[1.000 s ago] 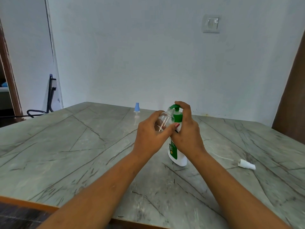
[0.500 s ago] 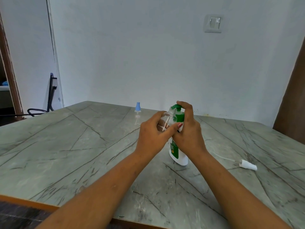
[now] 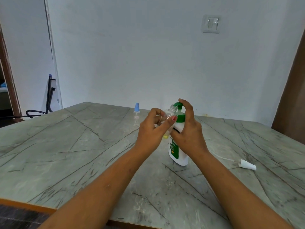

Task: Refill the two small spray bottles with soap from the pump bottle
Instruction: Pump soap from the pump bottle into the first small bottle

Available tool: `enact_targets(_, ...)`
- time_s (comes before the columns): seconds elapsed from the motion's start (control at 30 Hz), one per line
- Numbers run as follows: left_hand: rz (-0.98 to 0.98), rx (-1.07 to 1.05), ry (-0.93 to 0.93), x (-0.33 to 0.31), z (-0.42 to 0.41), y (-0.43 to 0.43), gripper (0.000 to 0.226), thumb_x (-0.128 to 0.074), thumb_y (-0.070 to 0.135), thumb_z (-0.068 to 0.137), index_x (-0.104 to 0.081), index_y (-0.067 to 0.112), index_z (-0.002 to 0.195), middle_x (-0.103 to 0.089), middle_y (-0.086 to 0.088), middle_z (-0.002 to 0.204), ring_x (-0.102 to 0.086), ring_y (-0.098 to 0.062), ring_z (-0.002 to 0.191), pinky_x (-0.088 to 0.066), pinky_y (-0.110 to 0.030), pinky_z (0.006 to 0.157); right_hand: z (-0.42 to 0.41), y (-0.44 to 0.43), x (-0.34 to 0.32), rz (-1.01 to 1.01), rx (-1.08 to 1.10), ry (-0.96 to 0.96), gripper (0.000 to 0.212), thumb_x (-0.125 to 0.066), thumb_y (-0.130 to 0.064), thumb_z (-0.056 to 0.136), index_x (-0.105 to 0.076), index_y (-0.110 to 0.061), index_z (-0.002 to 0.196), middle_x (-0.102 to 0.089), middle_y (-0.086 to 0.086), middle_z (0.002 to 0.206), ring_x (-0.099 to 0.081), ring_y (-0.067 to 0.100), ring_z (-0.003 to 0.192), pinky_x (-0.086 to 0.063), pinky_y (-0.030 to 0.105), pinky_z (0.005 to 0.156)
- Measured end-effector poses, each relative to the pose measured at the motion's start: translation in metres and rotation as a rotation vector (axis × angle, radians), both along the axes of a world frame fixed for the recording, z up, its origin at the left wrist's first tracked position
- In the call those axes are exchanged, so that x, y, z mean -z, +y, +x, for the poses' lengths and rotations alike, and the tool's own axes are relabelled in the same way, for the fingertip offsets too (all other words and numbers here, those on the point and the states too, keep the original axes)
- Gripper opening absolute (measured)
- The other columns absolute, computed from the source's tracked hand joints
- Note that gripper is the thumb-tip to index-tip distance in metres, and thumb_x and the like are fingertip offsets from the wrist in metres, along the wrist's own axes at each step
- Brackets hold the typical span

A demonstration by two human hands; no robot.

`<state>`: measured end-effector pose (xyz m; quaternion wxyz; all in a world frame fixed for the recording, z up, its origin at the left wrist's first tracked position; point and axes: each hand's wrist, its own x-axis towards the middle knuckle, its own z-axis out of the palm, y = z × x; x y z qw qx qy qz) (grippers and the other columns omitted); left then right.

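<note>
The left hand [image 3: 152, 131] pinches a clear bottle [image 3: 169, 112] in its curled fingers. The bottle is tilted, with its open neck just beside the green pump [image 3: 177, 104]. The right hand [image 3: 189, 129] wraps around the pump bottle [image 3: 179, 154], one finger on top of the pump. The pump bottle stands on the table [image 3: 66, 146]. A blue-top bottle [image 3: 136, 113] stands at 10 o'clock from it. A white sprayer [image 3: 247, 164] lies at 3 o'clock.

We note the pump head [image 3: 178, 104] of the pump bottle [image 3: 179, 154] sits slightly higher under the right hand [image 3: 189, 134], mid-frame. More of the spray bottle [image 3: 170, 111] neck shows above the left hand [image 3: 151, 131] grip. Yellow soap [image 3: 165, 137] now shows at its base.
</note>
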<state>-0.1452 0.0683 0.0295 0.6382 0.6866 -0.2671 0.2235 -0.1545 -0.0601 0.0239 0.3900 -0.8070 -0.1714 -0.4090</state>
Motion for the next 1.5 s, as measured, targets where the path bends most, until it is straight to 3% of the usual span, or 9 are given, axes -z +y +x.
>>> enact_targets(0.07,-0.051,0.075,0.070,-0.002,0.001,0.001,0.046,-0.062,0.055,0.068,-0.060,0.021,0.099,-0.070,0.009,0.090,-0.065,-0.001,0.084,-0.051,-0.015,0.067,0.002,-0.003,0.000,0.005,-0.028,0.015,0.081,-0.068,-0.011,0.079,-0.022,-0.041,0.138,-0.061,-0.006,0.113,-0.061,0.005,0.086,-0.049,0.018,0.072)
enact_targets(0.27,-0.071,0.137,0.159,-0.006,0.001,0.004,0.035,-0.062,0.042,0.079,-0.070,0.012,0.097,-0.072,0.004,0.089,-0.067,-0.006,0.078,-0.050,-0.014,0.066,0.004,-0.007,-0.002,-0.019,-0.091,0.040,0.086,-0.074,-0.016,0.075,-0.021,-0.041,0.138,-0.053,-0.017,0.111,-0.058,-0.006,0.087,-0.044,0.007,0.071)
enact_targets(0.37,-0.066,0.139,0.168,-0.007,0.001,0.005,0.041,-0.061,0.048,0.073,-0.071,0.014,0.093,-0.072,0.002,0.090,-0.067,-0.012,0.083,-0.053,-0.022,0.073,0.004,-0.008,-0.003,-0.022,-0.116,0.051,0.088,-0.076,-0.019,0.074,-0.020,-0.043,0.138,-0.053,-0.017,0.112,-0.057,-0.010,0.087,-0.043,-0.001,0.068)
enact_targets(0.47,-0.060,0.154,0.154,-0.007,0.000,0.006,0.041,-0.057,0.055,0.068,-0.071,0.022,0.088,-0.072,0.005,0.087,-0.067,-0.010,0.080,-0.052,-0.018,0.068,0.004,-0.010,-0.004,-0.037,-0.124,0.056,0.091,-0.078,-0.018,0.072,-0.020,-0.046,0.136,-0.053,-0.017,0.112,-0.056,-0.013,0.088,-0.042,-0.002,0.068)
enact_targets(0.63,-0.064,0.180,0.146,-0.007,-0.002,0.006,0.038,-0.058,0.056,0.068,-0.072,0.024,0.082,-0.073,0.005,0.083,-0.068,-0.009,0.076,-0.050,-0.015,0.063,0.008,-0.010,-0.002,-0.007,-0.124,0.024,0.084,-0.077,-0.014,0.074,-0.024,-0.047,0.130,-0.055,-0.023,0.106,-0.059,-0.007,0.089,-0.046,0.004,0.070)
enact_targets(0.83,-0.023,0.177,0.155,-0.004,-0.002,0.003,0.039,-0.056,0.058,0.068,-0.071,0.025,0.083,-0.073,0.005,0.083,-0.068,-0.009,0.079,-0.052,-0.016,0.067,0.012,-0.012,0.001,0.058,-0.087,-0.010,0.070,-0.073,-0.008,0.075,-0.031,-0.039,0.122,-0.059,-0.014,0.103,-0.062,-0.003,0.084,-0.047,0.005,0.067)
enact_targets(1.03,-0.056,0.190,0.162,-0.006,-0.003,0.004,0.037,-0.056,0.056,0.069,-0.070,0.025,0.085,-0.073,0.006,0.081,-0.069,-0.007,0.078,-0.050,-0.013,0.063,0.010,-0.010,0.001,0.025,-0.082,0.013,0.081,-0.072,-0.008,0.076,-0.025,-0.043,0.132,-0.056,-0.015,0.110,-0.062,0.003,0.088,-0.051,0.019,0.076)
enact_targets(1.2,-0.041,0.188,0.155,-0.005,-0.002,0.003,0.038,-0.056,0.059,0.067,-0.070,0.027,0.084,-0.073,0.009,0.081,-0.068,-0.005,0.077,-0.049,-0.011,0.062,0.011,-0.010,0.001,0.051,-0.084,-0.016,0.072,-0.073,-0.010,0.077,-0.030,-0.041,0.125,-0.055,-0.026,0.102,-0.061,-0.004,0.085,-0.048,0.007,0.069)
enact_targets(1.5,-0.040,0.176,0.144,-0.003,0.001,0.003,0.036,-0.056,0.058,0.068,-0.070,0.028,0.082,-0.073,0.007,0.081,-0.068,-0.007,0.077,-0.051,-0.014,0.065,0.010,-0.008,0.002,0.053,-0.077,-0.007,0.073,-0.071,-0.008,0.077,-0.029,-0.038,0.129,-0.058,-0.013,0.107,-0.062,0.003,0.086,-0.052,0.020,0.075)
